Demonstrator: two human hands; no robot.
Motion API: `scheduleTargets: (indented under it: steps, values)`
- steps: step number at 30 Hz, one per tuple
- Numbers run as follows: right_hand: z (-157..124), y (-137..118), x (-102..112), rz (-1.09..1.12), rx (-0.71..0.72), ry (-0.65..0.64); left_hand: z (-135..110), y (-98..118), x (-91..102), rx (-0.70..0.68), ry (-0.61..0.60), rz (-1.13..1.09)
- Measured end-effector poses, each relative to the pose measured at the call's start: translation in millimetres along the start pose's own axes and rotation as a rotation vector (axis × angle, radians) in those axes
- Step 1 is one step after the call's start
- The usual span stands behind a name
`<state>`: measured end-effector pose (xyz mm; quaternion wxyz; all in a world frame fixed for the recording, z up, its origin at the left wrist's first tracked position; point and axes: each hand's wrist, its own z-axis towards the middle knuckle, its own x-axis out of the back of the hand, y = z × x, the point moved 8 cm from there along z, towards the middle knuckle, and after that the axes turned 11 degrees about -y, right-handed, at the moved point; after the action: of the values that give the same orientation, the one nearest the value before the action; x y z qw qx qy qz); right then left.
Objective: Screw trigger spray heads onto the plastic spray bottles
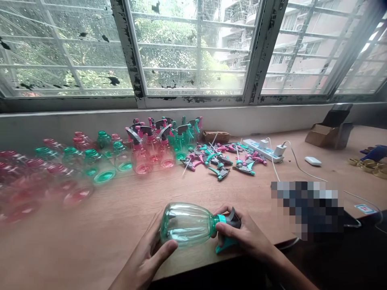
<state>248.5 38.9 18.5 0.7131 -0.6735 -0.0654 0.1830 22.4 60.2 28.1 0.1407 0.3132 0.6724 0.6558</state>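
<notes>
1. Far to the left of the teal bottle (pixel 187 223), and further back on the wooden table (pixel 105 217), stood a blurred crowd of capless bottles (pixel 60 165), pink ones and green ones mixed.
2. The left hand (pixel 148 257) came up from the near edge with the forearm angled rightward. Its palm cupped the bottle's round base end and its thumb lay bent along the near side. The fingers were curled round behind the plastic, so this was a loose but closed hold.
3. The teal bottle lay on its side at the table's near edge, with its base to the left and its neck to the right, held between both hands.
4. Straight behind the teal bottle, near the wall, stood the finished bottles (pixel 163 141), upright and bearing grey, pink and teal sprayers.
5. At the teal bottle's neck sat a trigger head (pixel 231 229), grey on top with a teal lever pointing down towards the person.
6. The right hand (pixel 244 235) reached in from the lower right with the wrist low. Its fingers were wrapped closed over the trigger head and its thumb pressed against the collar.
7. Behind and to the right of the teal bottle lay loose trigger heads (pixel 220 159) in a heap.
8. Just beyond that heap was a white power strip (pixel 260 150).
9. Far right of the teal bottle stood an open cardboard box (pixel 329 131).
</notes>
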Motion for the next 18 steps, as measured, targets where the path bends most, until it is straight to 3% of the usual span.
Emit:
scheduleTargets:
  steps: [7,18]
  values:
    - [1.5,-2.0,1.7,0.015,0.001,0.022,-1.0,-6.8,-5.4,-0.037,-0.033,-0.008]
    - [0.4,4.1,3.6,0.025,0.003,0.017,-0.1,6.7,-5.7,-0.049,-0.052,-0.095]
